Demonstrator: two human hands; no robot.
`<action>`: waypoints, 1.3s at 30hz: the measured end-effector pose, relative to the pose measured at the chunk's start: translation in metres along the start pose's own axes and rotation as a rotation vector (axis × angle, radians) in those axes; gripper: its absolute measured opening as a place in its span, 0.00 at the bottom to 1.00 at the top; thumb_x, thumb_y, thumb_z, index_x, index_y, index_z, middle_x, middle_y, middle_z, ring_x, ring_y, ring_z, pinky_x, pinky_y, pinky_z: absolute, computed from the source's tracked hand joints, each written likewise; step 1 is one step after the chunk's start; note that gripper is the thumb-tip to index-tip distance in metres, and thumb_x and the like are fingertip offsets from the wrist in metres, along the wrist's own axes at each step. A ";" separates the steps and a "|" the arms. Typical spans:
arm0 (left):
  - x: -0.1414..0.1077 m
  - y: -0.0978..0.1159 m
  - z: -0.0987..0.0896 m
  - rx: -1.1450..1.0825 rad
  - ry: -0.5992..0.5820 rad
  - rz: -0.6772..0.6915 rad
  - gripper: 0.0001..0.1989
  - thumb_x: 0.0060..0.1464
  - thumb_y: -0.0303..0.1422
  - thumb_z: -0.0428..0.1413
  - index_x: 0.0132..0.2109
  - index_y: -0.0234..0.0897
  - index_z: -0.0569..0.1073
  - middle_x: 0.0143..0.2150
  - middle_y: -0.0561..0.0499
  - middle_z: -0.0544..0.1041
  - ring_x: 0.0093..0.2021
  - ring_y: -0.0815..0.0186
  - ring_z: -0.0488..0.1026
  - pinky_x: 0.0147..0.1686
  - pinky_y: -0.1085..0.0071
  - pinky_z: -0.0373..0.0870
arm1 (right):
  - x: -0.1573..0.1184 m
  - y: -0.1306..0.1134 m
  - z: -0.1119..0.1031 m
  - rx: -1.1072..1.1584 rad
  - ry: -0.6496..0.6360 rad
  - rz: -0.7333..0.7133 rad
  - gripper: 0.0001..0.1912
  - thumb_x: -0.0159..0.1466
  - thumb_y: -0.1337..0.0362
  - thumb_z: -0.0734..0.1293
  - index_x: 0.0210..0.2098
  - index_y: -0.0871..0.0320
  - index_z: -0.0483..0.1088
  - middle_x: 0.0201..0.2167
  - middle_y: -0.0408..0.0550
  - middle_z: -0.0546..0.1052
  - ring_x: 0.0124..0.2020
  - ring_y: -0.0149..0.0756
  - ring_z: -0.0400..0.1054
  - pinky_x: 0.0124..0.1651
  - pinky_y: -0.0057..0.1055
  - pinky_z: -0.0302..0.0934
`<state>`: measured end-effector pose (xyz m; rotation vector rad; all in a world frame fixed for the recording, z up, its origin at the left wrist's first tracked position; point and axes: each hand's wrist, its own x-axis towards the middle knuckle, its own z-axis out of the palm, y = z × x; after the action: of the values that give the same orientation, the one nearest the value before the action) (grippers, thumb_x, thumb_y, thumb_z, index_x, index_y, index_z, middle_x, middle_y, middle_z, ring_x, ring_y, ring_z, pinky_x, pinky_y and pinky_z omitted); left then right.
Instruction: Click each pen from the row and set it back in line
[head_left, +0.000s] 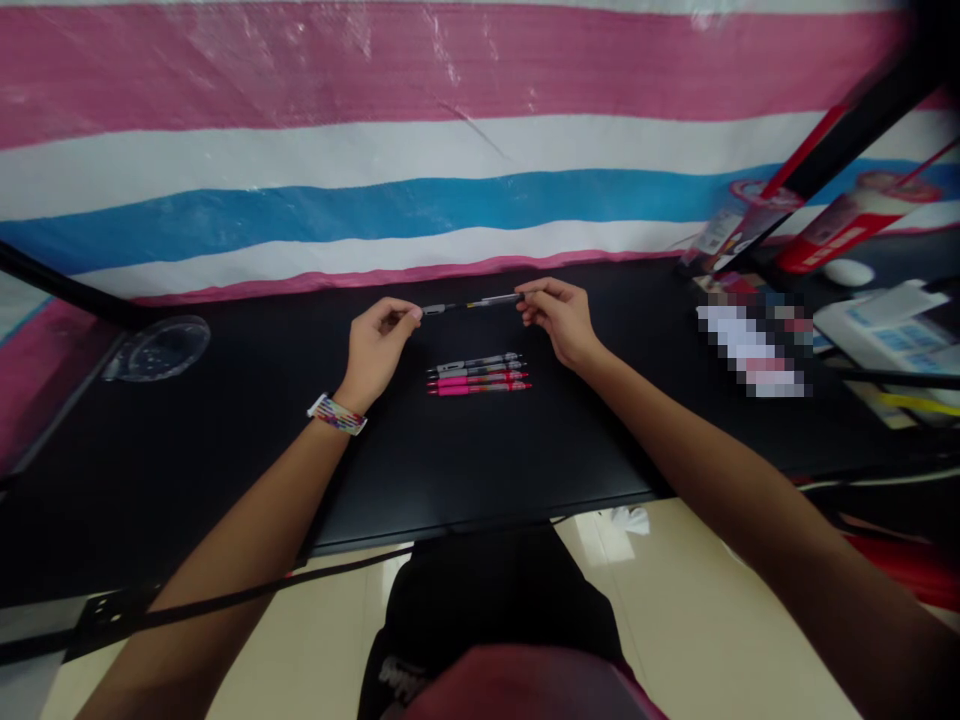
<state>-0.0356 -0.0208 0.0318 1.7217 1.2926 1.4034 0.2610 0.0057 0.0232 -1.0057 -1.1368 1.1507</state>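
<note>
Between my two hands a dark pen is held sideways by its ends, over the black tabletop. My left hand pinches its left end, and a colourful patterned band circles that wrist. The right end sits in the fingertips of my right hand. Just nearer to me lie several pens side by side in a row. The farther ones are black and grey pens; the nearer ones are pink-red pens.
A clear plastic lid lies at the left. At the right stand a clear cup and a red-and-white cup with straws, near a white rounded object and some papers. Black frame bars rise at both sides. A striped sheet hangs behind the table.
</note>
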 end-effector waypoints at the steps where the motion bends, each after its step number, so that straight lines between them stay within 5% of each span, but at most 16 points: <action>1: 0.000 0.000 0.000 -0.002 0.000 0.004 0.08 0.64 0.41 0.67 0.41 0.41 0.83 0.36 0.49 0.84 0.37 0.64 0.78 0.41 0.66 0.76 | 0.001 0.000 0.000 -0.012 0.017 -0.003 0.08 0.58 0.58 0.76 0.36 0.53 0.83 0.30 0.46 0.79 0.30 0.35 0.70 0.35 0.36 0.69; 5: -0.002 0.003 0.000 0.021 -0.035 0.014 0.11 0.65 0.43 0.67 0.38 0.41 0.83 0.34 0.50 0.84 0.34 0.64 0.77 0.38 0.66 0.75 | -0.004 -0.001 0.003 -0.029 -0.050 -0.008 0.11 0.59 0.56 0.77 0.39 0.53 0.83 0.32 0.47 0.81 0.31 0.36 0.72 0.38 0.39 0.72; 10: -0.005 0.009 -0.002 0.072 -0.125 -0.022 0.31 0.73 0.53 0.58 0.25 0.40 0.77 0.22 0.51 0.75 0.24 0.68 0.70 0.29 0.68 0.66 | -0.016 -0.006 0.012 -0.013 -0.247 0.001 0.17 0.59 0.53 0.81 0.43 0.54 0.86 0.36 0.49 0.85 0.35 0.39 0.77 0.46 0.44 0.76; 16: -0.004 0.008 0.000 0.049 -0.150 -0.017 0.26 0.72 0.50 0.60 0.27 0.39 0.79 0.26 0.51 0.78 0.27 0.68 0.72 0.33 0.68 0.70 | -0.016 -0.007 0.012 0.020 -0.258 0.004 0.15 0.59 0.54 0.83 0.42 0.53 0.87 0.36 0.49 0.86 0.35 0.38 0.77 0.47 0.43 0.76; 20: -0.005 0.010 0.002 -0.055 -0.160 0.023 0.12 0.60 0.42 0.72 0.44 0.41 0.82 0.38 0.50 0.84 0.40 0.63 0.81 0.44 0.66 0.78 | -0.016 -0.009 0.011 0.047 -0.238 0.059 0.16 0.57 0.55 0.83 0.42 0.55 0.87 0.35 0.49 0.85 0.33 0.37 0.76 0.45 0.42 0.76; 25: -0.006 0.009 0.005 -0.145 -0.213 -0.021 0.16 0.71 0.43 0.62 0.58 0.41 0.79 0.32 0.52 0.81 0.35 0.64 0.81 0.43 0.65 0.79 | -0.016 -0.010 0.013 0.103 -0.246 0.076 0.15 0.57 0.56 0.84 0.41 0.56 0.87 0.34 0.49 0.86 0.33 0.35 0.76 0.42 0.38 0.75; 29: -0.006 0.009 0.006 -0.129 -0.202 0.043 0.27 0.60 0.38 0.72 0.63 0.43 0.76 0.41 0.51 0.85 0.44 0.61 0.85 0.51 0.64 0.80 | -0.015 -0.008 0.012 0.104 -0.251 0.086 0.16 0.56 0.56 0.84 0.41 0.56 0.87 0.34 0.49 0.86 0.32 0.35 0.76 0.41 0.37 0.75; 35: -0.010 0.019 0.008 -0.076 -0.205 -0.045 0.09 0.65 0.39 0.68 0.46 0.40 0.80 0.34 0.51 0.85 0.37 0.63 0.84 0.44 0.66 0.78 | -0.014 -0.005 0.011 0.105 -0.272 0.078 0.16 0.57 0.57 0.85 0.42 0.57 0.87 0.34 0.49 0.86 0.32 0.34 0.77 0.41 0.36 0.76; 39: -0.011 0.022 0.009 -0.097 -0.204 -0.070 0.15 0.68 0.42 0.66 0.36 0.40 0.77 0.28 0.51 0.84 0.32 0.65 0.82 0.41 0.67 0.77 | -0.015 -0.005 0.011 0.095 -0.357 0.072 0.17 0.57 0.56 0.86 0.43 0.57 0.88 0.35 0.50 0.87 0.33 0.35 0.79 0.42 0.36 0.77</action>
<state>-0.0198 -0.0381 0.0438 1.6893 1.1434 1.1973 0.2501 -0.0097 0.0276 -0.7910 -1.3191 1.4686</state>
